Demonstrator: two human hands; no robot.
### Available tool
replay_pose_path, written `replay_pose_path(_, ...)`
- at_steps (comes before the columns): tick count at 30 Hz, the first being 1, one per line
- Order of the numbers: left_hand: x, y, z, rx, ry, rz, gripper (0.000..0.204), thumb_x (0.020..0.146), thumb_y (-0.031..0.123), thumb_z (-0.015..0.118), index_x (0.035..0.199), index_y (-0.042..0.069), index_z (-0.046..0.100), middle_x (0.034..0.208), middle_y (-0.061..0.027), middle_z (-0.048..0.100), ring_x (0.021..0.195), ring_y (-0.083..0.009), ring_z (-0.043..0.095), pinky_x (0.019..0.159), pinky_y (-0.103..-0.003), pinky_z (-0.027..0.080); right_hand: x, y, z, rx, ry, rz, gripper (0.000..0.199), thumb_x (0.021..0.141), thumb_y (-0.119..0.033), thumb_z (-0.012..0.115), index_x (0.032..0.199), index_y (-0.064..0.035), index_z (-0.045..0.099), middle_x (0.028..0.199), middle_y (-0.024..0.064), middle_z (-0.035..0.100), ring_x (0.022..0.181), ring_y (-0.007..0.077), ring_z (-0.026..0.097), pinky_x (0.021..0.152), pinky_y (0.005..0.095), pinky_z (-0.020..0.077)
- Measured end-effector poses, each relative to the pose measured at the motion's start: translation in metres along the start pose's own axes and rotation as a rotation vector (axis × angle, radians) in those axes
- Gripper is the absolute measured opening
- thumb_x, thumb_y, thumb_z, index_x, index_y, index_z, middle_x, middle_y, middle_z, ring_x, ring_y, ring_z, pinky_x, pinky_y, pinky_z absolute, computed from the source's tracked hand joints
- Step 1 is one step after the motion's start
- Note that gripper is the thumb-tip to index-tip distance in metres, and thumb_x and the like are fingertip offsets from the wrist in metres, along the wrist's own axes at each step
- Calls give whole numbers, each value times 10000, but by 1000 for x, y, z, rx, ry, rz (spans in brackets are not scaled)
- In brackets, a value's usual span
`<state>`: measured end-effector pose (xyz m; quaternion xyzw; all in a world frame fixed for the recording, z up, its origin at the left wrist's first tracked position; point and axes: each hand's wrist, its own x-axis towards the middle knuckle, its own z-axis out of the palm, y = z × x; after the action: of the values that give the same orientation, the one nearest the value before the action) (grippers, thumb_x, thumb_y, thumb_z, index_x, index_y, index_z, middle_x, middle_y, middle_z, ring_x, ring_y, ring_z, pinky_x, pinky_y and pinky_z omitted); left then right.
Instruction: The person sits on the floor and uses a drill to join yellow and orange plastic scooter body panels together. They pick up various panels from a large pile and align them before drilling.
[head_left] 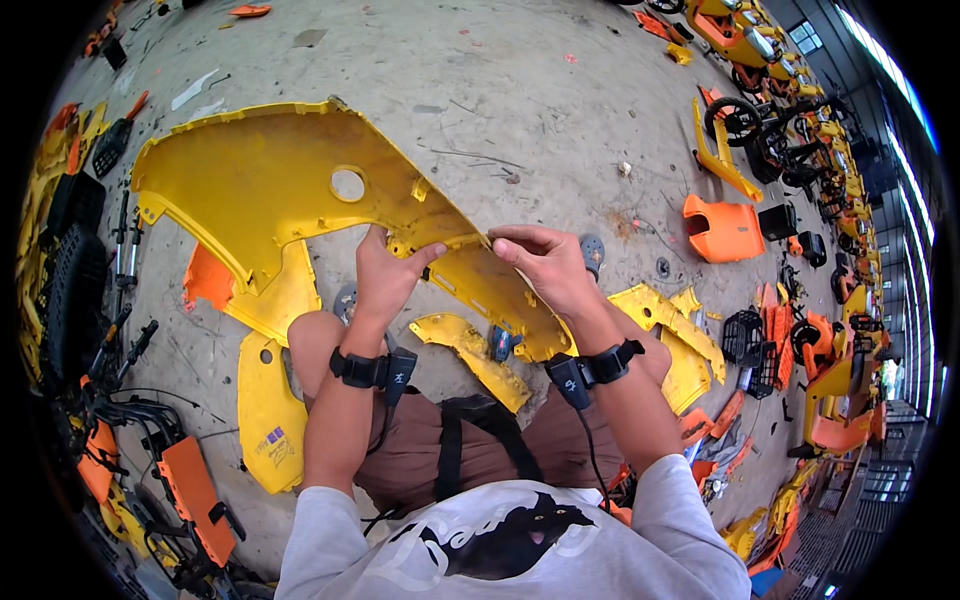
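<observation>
A large yellow plastic body panel (270, 180) with a round hole is held up over my knees, slanting from upper left to lower right. My left hand (385, 275) grips its lower edge near the middle, thumb on the front face. My right hand (545, 265) pinches the panel's narrow right section just beside the left hand. Both wrists carry black straps with small devices and cables. A small dark part (502, 343) shows under the panel's lower end.
Other yellow panels (268, 400) lie on the concrete floor by my legs, with more at the right (670, 330). An orange cover (722, 230) sits to the right. Black baskets (70, 270) and orange parts crowd the left; dismantled bikes (780, 130) fill the upper right.
</observation>
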<state>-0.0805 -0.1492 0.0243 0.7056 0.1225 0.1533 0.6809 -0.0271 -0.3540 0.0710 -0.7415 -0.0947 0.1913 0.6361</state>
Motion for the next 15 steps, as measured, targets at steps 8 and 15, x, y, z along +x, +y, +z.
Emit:
replay_pose_path(8,1,-3,-3,55,-1,22,435,724,33,788,1076,-71,555,993,-137,678,892,-175,652,776,-290,521,4,-6,-1,-64,-68,69,284,831,-186,741,1031,12,705,940,64,704,844,100,611,758,245,487)
replay_pose_path(15,4,-2,-1,-8,-18,34,432,729,23,782,1082,-77,553,1004,-138,673,894,-175,648,779,-289,520,-4,4,3,86,-11,-48,290,853,-186,717,1055,20,696,942,68,702,837,101,610,766,251,489)
